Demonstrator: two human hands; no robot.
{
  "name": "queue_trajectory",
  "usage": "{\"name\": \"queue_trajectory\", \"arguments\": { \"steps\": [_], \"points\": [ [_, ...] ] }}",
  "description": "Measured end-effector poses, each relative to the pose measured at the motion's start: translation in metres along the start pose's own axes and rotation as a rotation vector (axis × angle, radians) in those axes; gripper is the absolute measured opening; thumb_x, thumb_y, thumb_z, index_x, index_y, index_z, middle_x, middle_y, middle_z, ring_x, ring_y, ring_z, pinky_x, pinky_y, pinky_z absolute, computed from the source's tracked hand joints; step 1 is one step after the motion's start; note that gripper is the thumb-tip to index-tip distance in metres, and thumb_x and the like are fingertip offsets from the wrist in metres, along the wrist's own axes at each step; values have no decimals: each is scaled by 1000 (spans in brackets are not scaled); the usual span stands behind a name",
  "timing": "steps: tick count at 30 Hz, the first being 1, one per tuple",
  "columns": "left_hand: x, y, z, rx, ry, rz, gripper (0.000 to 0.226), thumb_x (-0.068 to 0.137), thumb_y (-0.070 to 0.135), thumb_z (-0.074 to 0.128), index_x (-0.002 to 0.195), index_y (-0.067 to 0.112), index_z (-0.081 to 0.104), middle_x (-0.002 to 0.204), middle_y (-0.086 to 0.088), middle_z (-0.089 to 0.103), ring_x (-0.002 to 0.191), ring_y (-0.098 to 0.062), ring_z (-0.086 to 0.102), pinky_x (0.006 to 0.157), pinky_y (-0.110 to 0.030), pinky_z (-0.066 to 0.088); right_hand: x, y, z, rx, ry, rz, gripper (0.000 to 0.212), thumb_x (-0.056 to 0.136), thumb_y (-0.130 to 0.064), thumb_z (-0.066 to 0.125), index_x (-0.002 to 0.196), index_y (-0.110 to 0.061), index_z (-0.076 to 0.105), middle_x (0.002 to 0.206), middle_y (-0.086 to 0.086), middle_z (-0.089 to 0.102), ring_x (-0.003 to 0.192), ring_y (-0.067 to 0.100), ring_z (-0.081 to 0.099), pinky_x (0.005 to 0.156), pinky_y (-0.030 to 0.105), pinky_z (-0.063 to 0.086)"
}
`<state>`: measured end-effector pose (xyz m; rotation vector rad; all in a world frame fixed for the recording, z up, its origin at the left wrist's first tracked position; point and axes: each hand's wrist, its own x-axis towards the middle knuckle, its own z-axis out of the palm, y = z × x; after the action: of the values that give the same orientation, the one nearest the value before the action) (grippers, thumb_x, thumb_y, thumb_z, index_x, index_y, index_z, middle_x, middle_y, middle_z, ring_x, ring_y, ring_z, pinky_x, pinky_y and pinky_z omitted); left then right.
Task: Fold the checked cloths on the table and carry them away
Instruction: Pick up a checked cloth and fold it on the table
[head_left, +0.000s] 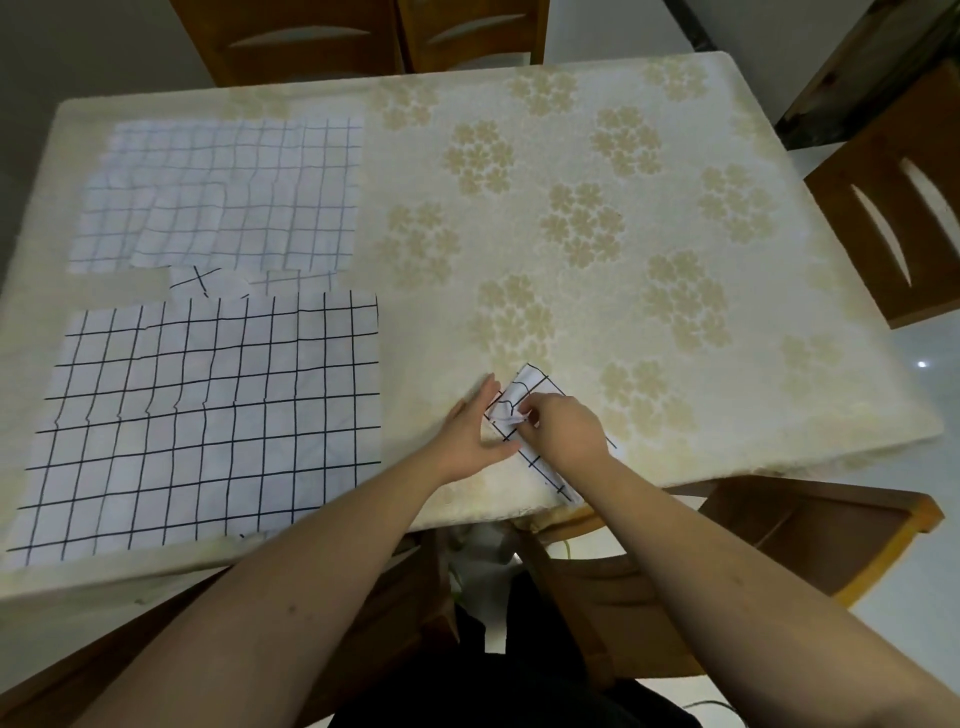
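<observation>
Dining table (675, 364), one, covered by a cream tablecloth with pale gold flower clusters; three checked cloths on it. Near flat cloth (208, 421), one, white with a bold dark grid, spread open on the table's left side close to the near edge. Far flat cloth (223, 197), one, white with a fainter grid, spread open beyond the first and creased, its near edge turned up in places. Wooden chairs, four seen in part: two chair backs (363, 36) past the far edge, one chair (893, 208) at the right side, one chair (779, 540) at the near right corner. Folded cloth (535, 384), one, a narrow strip lying aslant near the table's front edge, right of the near flat cloth and apart from it. Left hand (478, 436), forearm bare and reaching forward, palm down, fingers straight and together, lying flat on the tablecloth against the strip's left edge. Right hand (563, 431), forearm bare, set on top of the strip, fingers curled and pinching a raised fold of the fabric at its upper part
</observation>
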<state>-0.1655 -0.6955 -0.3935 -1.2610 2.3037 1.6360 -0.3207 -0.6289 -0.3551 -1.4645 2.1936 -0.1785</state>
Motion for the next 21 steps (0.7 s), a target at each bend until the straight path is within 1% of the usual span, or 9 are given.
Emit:
{"name": "queue_trajectory", "arguments": {
  "steps": [2, 6, 9, 10, 11, 14, 17, 18, 21],
  "points": [
    [-5, 1, -5, -149, -12, -7, 104, 86, 37, 72, 155, 34, -6, 160, 20, 19, 144, -1, 19, 118, -28, 19, 0, -1, 5, -4, 3, -8, 26, 90, -28, 57, 112, -21, 68, 101, 1, 72, 91, 22, 67, 73, 33, 55],
    [-5, -2, -11, -212, -35, 3, 92, 92, 18, 65, 156, 30, 0, 160, 16, 23, 144, -2, 21, 116, -26, 25, -1, 0, 12, 38, -25, -61, 25, 90, -38, 61, 101, -17, 68, 91, 2, 69, 83, 21, 65, 70, 36, 55],
    [-4, -2, -13, -232, -8, 4, 80, 94, 2, 52, 156, 28, 10, 157, 16, 29, 139, -1, 29, 98, -10, 34, -2, 6, 19, 64, -51, -132, 27, 93, -40, 57, 98, -16, 68, 81, -1, 65, 73, 16, 60, 63, 31, 50],
    [-3, -3, -12, -237, 22, 6, 76, 94, -1, 49, 155, 27, 15, 156, 15, 31, 138, -3, 32, 95, -9, 35, -2, 8, 20, 79, -52, -157, 28, 95, -39, 55, 100, -16, 70, 81, -2, 65, 73, 15, 59, 63, 30, 48],
    [-3, -3, -10, -246, 60, 9, 70, 95, -2, 47, 154, 25, 20, 155, 12, 35, 138, -6, 35, 96, -12, 35, -4, 11, 22, 95, -48, -182, 29, 97, -39, 54, 103, -16, 71, 85, -1, 68, 77, 16, 60, 66, 30, 49],
    [2, -1, -3, -255, 224, 10, 50, 100, 2, 43, 146, 19, 38, 144, 5, 50, 131, -12, 48, 101, -21, 39, -8, 18, 28, 101, -32, -235, 35, 99, -38, 47, 115, -17, 70, 110, -1, 71, 102, 20, 63, 84, 34, 52],
    [9, 4, -2, -130, 352, -1, 38, 101, 11, 45, 139, 17, 50, 135, 3, 58, 120, -11, 54, 95, -18, 37, -13, 23, 36, 52, -17, -313, 43, 99, -37, 33, 114, -17, 68, 109, 0, 70, 102, 25, 61, 91, 37, 48],
    [13, 5, -2, -67, 384, 4, 36, 101, 13, 48, 137, 16, 52, 134, 0, 58, 116, -11, 54, 93, -18, 38, -16, 24, 38, 37, -2, -327, 47, 98, -38, 30, 117, -17, 67, 114, 1, 69, 105, 25, 61, 94, 37, 47],
    [25, 7, -3, 45, 430, 19, 33, 97, 14, 57, 129, 11, 59, 127, -8, 56, 111, -19, 56, 92, -24, 43, -20, 25, 39, 25, 26, -337, 51, 95, -34, 29, 124, -15, 66, 125, 4, 67, 114, 26, 59, 99, 38, 47]
  ]
}}
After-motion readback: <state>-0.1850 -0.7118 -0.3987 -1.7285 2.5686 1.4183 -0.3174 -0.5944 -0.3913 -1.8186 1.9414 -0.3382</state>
